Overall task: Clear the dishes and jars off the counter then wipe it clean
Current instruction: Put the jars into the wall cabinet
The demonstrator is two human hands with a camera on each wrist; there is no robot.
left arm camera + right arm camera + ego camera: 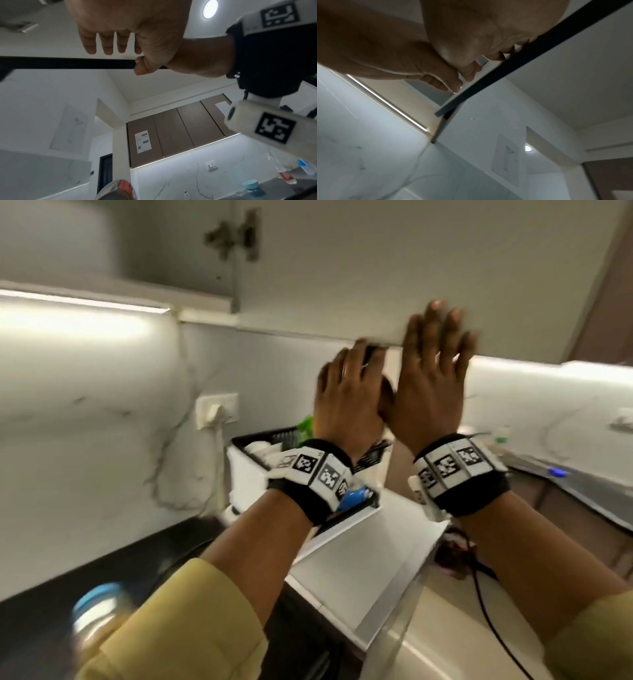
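Both hands are raised to a white upper cabinet door (pixel 376 268) that stands ajar, its hinge (pixel 233 234) showing at the left. My right hand (pixel 435 364) lies flat on the door's face with straight, spread fingers (pixel 442 323). My left hand (pixel 349 385) touches the door at its dark lower edge (pixel 68 62), its fingers (pixel 106 44) straight and holding nothing. A blurred jar with a blue lid (pixel 99 611) stands on the black counter (pixel 51 604) at the lower left. The left wrist view shows another blue-lidded jar (pixel 250 185) on the far counter.
Below my hands a dish rack (pixel 260 446) holds white dishes and a green item (pixel 305 426), beside a white box-shaped unit (pixel 359 559). A black cable (pixel 489 611) trails down at the right. A wall socket (pixel 219 409) sits on the marble backsplash.
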